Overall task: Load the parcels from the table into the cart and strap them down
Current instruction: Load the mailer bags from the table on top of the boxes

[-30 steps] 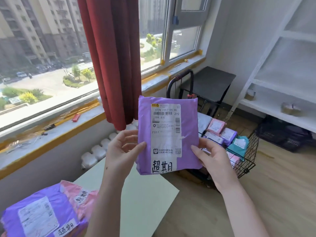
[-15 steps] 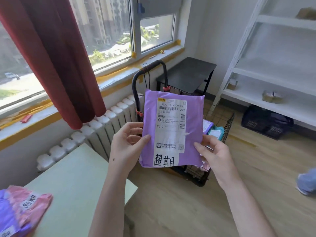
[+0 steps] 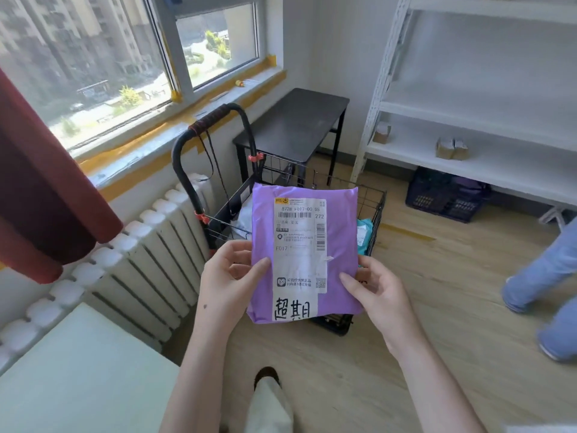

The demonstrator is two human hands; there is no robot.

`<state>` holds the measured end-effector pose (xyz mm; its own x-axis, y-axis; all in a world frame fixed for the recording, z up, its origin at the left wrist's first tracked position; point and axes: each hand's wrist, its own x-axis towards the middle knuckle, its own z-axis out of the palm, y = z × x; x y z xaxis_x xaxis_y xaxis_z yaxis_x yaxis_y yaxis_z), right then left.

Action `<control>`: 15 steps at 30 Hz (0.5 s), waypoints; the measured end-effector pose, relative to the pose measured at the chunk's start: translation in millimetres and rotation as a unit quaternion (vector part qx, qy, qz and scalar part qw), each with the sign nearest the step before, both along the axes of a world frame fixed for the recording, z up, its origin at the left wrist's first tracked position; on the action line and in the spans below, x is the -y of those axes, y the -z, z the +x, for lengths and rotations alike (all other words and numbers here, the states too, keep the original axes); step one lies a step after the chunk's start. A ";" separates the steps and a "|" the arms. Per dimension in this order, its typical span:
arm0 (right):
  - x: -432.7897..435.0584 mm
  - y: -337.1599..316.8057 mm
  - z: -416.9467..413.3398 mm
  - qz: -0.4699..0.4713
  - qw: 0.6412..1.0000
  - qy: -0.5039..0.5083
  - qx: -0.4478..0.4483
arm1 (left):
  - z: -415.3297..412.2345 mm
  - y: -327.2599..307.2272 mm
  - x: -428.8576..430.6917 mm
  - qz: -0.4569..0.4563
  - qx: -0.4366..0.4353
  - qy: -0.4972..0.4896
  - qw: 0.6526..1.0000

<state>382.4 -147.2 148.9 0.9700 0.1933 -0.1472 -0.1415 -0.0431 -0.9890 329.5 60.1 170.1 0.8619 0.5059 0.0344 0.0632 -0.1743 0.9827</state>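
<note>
Sunlit room by a window: a purple parcel held over the wire cart.

Left hand and right hand pinch the lower side edges of a purple poly mailer, thumbs on its face, fingers behind; it is soft, flat and glossy, with a white shipping label and handwritten characters at the bottom. It hangs above the black wire cart, where a teal packet and a pale one already lie. Judging by this, loading is underway; strapping is not yet done, and black cords dangle from the handle. Only the pale green tabletop corner shows.

Purple parcel — white label up — held upright above the wire cart.
</note>
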 end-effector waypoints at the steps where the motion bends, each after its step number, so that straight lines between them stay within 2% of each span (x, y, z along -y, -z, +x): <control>1: -0.5 1.0 7.6 -0.005 1.000 -0.002 -0.002 | 11.9 1.5 -0.7 -0.010 -0.001 0.007 1.000; 5: -8.4 2.9 43.8 -0.031 0.999 -0.019 -0.011 | 69.5 4.5 -8.4 -0.051 -0.011 0.042 0.998; 9: -20.9 4.1 90.8 -0.044 0.999 0.000 -0.007 | 135.1 0.4 -20.0 -0.033 -0.013 0.095 0.995; 11: -25.1 3.6 116.0 -0.026 0.999 0.024 -0.006 | 164.8 -0.3 -27.0 -0.047 -0.026 0.122 0.991; 15: -34.2 7.3 160.4 0.039 0.995 0.085 -0.026 | 213.8 12.6 -39.4 -0.130 -0.038 0.155 0.979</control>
